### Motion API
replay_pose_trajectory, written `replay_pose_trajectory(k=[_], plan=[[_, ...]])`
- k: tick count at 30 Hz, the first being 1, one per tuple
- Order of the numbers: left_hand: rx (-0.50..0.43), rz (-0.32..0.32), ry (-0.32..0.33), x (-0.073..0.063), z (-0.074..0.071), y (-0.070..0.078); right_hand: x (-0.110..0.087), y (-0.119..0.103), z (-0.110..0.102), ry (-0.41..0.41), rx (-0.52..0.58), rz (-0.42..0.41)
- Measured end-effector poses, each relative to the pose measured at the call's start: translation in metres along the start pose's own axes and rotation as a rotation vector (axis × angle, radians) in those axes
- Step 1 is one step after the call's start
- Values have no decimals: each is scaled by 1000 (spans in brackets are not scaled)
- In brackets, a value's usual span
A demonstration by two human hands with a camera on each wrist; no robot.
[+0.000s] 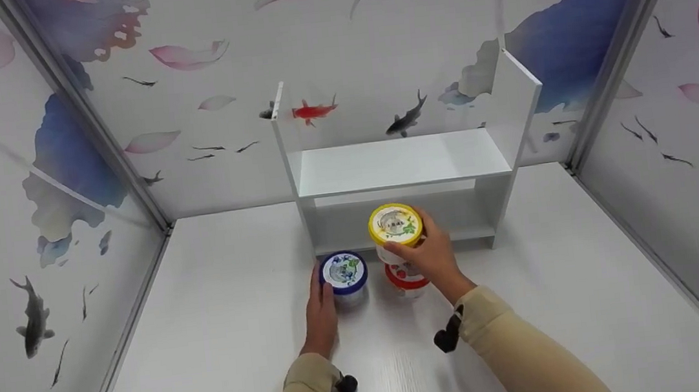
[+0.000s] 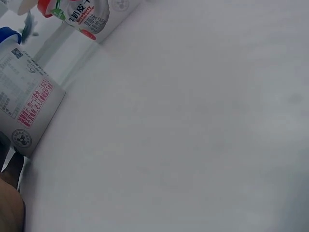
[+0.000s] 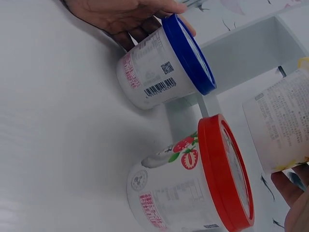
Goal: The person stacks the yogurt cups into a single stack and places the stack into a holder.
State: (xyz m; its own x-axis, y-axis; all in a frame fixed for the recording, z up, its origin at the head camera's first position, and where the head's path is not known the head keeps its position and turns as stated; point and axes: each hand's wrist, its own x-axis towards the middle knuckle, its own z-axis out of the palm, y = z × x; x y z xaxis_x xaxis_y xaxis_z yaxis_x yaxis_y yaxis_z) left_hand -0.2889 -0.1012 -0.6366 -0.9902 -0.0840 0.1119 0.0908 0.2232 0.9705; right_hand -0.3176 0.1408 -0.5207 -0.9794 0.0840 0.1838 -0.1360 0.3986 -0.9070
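Note:
My right hand (image 1: 435, 257) grips a white paper tub with a yellow lid (image 1: 396, 224), thumb at the near side and fingers round the far right. The tub is raised in front of the shelf's lower opening. Below it, partly covered in the head view, stands a tub with a red lid (image 3: 183, 188), strawberries printed on its side. To the left, my left hand (image 1: 322, 319) holds a blue-lidded tub (image 1: 344, 273) by its left side. This blue-lidded tub (image 3: 157, 72) stands upright on the white table; the curled fingers are partly hidden behind it.
A white two-level shelf unit (image 1: 398, 163) with tall side panels stands at the back of the table (image 1: 232, 312). Printed walls (image 1: 199, 121) with fish and petals enclose the table at the back and both sides.

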Motion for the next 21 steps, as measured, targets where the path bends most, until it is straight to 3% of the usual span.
replay_pose_trajectory(k=[21], plan=[[-17,22,50,-1,2,1,-11,-19,37,14,-15,-46]])
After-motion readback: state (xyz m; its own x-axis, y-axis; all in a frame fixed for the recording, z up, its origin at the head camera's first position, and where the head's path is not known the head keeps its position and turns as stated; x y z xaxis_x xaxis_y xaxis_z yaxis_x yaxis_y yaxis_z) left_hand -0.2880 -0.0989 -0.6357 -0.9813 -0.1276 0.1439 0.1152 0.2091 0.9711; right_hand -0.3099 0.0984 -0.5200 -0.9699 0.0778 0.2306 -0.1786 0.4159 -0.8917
